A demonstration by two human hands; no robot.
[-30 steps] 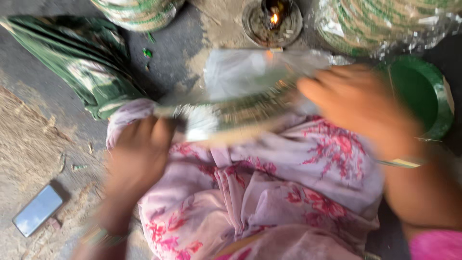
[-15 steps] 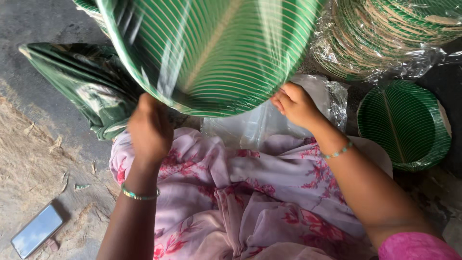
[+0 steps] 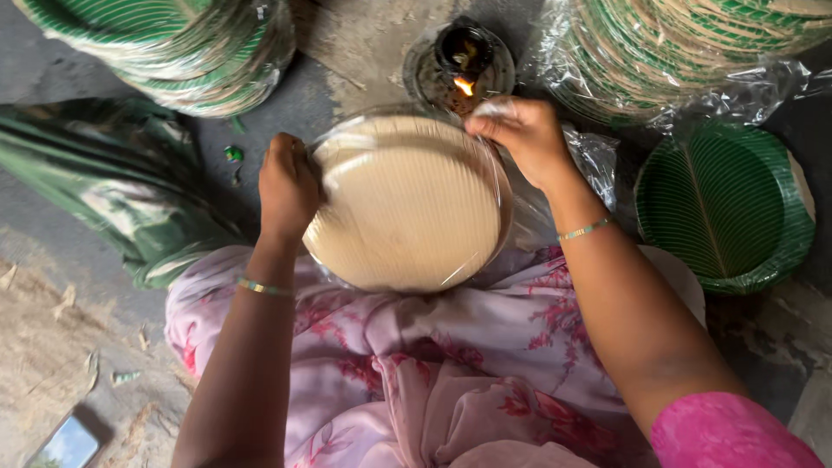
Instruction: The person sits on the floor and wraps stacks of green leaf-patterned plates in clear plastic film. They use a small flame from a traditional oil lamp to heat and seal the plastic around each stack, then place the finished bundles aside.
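A stack of paper plates (image 3: 407, 204), tan underside up and wrapped in clear plastic, rests over my lap. My left hand (image 3: 288, 186) grips its left rim. My right hand (image 3: 520, 134) pinches the gathered plastic at the upper right rim, close to the flame of a small oil lamp (image 3: 459, 61) on the ground just beyond the stack.
Wrapped stacks of green leaf-patterned plates lie at the top left (image 3: 173, 48) and top right (image 3: 685, 56). A loose green plate stack (image 3: 724, 208) sits at right. Folded green plastic sheeting (image 3: 113, 191) lies at left, and a phone (image 3: 65, 444) at the bottom left.
The plate stack, held up with its green face toward me half a second ago, now lies tan side up over my lap. My right hand has moved to the rim by the lamp flame.
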